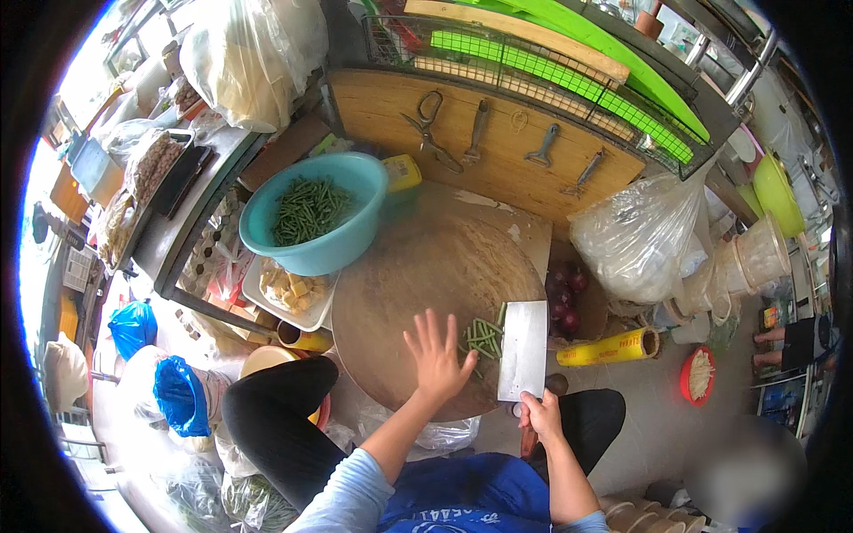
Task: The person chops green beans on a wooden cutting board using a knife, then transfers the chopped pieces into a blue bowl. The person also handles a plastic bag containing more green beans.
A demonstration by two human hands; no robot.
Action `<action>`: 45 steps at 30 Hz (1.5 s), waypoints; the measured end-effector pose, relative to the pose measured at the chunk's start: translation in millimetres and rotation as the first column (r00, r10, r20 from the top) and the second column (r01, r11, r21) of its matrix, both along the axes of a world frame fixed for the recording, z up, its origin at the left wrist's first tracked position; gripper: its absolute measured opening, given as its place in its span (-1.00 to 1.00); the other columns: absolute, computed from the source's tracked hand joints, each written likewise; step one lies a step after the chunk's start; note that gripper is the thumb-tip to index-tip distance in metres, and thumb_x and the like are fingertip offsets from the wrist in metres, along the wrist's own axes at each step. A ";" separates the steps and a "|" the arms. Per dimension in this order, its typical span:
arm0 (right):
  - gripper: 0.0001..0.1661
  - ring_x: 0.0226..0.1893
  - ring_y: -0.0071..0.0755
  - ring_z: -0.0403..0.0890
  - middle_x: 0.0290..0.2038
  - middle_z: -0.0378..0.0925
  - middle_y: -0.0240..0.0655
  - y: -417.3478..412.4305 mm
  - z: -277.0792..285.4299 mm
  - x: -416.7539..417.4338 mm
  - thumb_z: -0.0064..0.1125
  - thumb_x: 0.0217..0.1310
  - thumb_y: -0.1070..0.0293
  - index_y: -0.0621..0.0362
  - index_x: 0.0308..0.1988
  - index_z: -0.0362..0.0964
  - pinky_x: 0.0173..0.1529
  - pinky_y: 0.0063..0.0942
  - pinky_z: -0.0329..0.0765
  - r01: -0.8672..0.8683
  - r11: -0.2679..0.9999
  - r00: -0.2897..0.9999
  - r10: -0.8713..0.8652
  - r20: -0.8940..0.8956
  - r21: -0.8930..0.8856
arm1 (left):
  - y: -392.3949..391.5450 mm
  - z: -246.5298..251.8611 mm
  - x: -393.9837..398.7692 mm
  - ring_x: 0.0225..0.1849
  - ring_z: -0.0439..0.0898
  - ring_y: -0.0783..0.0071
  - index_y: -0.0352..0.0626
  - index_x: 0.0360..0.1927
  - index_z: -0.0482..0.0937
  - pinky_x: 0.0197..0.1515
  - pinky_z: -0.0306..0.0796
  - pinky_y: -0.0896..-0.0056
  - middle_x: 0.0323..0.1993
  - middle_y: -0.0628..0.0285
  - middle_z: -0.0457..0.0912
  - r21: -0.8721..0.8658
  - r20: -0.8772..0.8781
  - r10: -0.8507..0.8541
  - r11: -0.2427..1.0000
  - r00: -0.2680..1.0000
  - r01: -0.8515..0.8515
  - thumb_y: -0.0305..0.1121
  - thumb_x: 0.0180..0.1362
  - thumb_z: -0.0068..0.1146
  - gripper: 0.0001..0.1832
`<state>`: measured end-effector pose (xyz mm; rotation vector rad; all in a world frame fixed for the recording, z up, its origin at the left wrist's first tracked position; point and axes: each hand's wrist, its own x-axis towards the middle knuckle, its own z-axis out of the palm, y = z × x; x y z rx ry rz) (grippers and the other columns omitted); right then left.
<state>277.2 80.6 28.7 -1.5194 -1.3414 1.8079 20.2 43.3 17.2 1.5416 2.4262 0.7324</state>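
Observation:
My right hand (542, 414) grips the handle of a broad-bladed cleaver (524, 346), its blade lying over the right edge of a large round wooden chopping block (400, 286). Against the blade's left side sits a small pile of cut green beans (484, 338). My left hand (436, 360) is held over the block with fingers spread and nothing in it, just left of the beans. A turquoise plastic basin (363, 213) holding many cut green beans (310, 210) stands at the block's far left edge.
Red onions (566, 296) lie right of the block, near a yellow cardboard tube (600, 349). A white tray (325, 318) with bagged yellow chunks sits under the basin's near side. Scissors (430, 130) and peelers hang on the wooden board (373, 110) behind. A person (803, 343) is at far right.

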 end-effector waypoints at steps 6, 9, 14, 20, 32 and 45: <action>-0.86 -0.74 -0.52 0.44 -0.62 0.43 -0.39 4.5 1.4 -10.0 0.18 0.39 0.40 0.24 -0.26 0.44 -0.64 -0.44 0.50 -0.065 0.998 0.998 0.065 0.006 0.000 | 41.1 3.6 22.9 0.62 -0.09 -0.26 -0.11 0.54 0.24 0.56 -0.21 -0.37 0.60 -0.28 -0.11 0.087 0.001 -0.227 0.970 0.974 0.226 0.17 0.23 0.14 -0.10; -0.85 -0.73 -0.52 0.46 -0.62 0.44 -0.38 1.3 2.3 -23.6 0.19 0.39 0.42 0.25 -0.28 0.44 -0.63 -0.44 0.50 -0.075 0.997 0.997 0.074 -0.027 -0.037 | 53.7 5.0 32.0 0.61 -0.03 -0.21 -0.12 0.52 0.25 0.57 -0.10 -0.28 0.57 -0.25 0.03 0.160 0.024 -0.261 0.954 0.965 0.254 0.08 0.28 0.11 -0.18; -0.86 -0.74 -0.50 0.46 -0.63 0.45 -0.37 -16.0 14.1 -61.3 0.18 0.36 0.46 0.26 -0.31 0.43 -0.62 -0.44 0.49 -0.151 0.988 0.988 0.151 -0.009 0.017 | 45.3 0.4 31.0 0.56 0.09 -0.29 -0.23 0.42 0.39 0.55 0.05 -0.17 0.49 -0.25 0.21 0.385 0.203 -0.191 0.917 0.960 0.101 -0.24 0.27 0.21 -0.34; -0.84 -0.72 -0.51 0.51 -0.64 0.48 -0.39 -4.4 117.1 -155.3 0.15 0.36 0.43 0.28 -0.32 0.46 -0.62 -0.46 0.46 -0.332 0.915 0.936 0.350 -0.042 0.227 | 42.8 109.4 -63.1 0.53 0.15 -0.33 -0.33 0.37 0.42 0.55 0.07 -0.18 0.45 -0.28 0.27 0.563 0.079 -0.099 0.825 0.992 0.037 -0.41 0.26 0.13 -0.42; -0.73 -0.68 -0.26 0.62 -0.65 0.55 -0.19 55.0 155.7 -209.5 0.20 0.38 0.27 0.28 -0.30 0.45 -0.54 -0.30 0.50 -0.472 0.683 0.881 0.382 0.279 0.557 | -14.4 195.8 -316.8 0.64 -0.16 -0.21 -0.06 0.53 0.26 0.58 -0.26 -0.30 0.59 -0.18 0.02 0.428 -0.289 0.300 0.890 0.909 -0.158 -0.17 0.36 0.11 -0.31; -0.59 -0.40 0.03 0.72 -0.34 0.69 -0.19 -5.2 51.8 -132.2 0.24 0.23 0.28 -0.02 0.09 0.60 -0.29 -0.08 0.68 -0.858 0.095 0.513 0.205 0.834 0.505 | -104.4 112.2 -263.5 0.03 0.64 -0.15 -0.20 0.08 0.63 0.05 0.54 0.06 0.01 -0.12 0.65 0.279 0.052 0.126 0.951 0.991 -0.136 -0.35 0.24 0.20 -0.65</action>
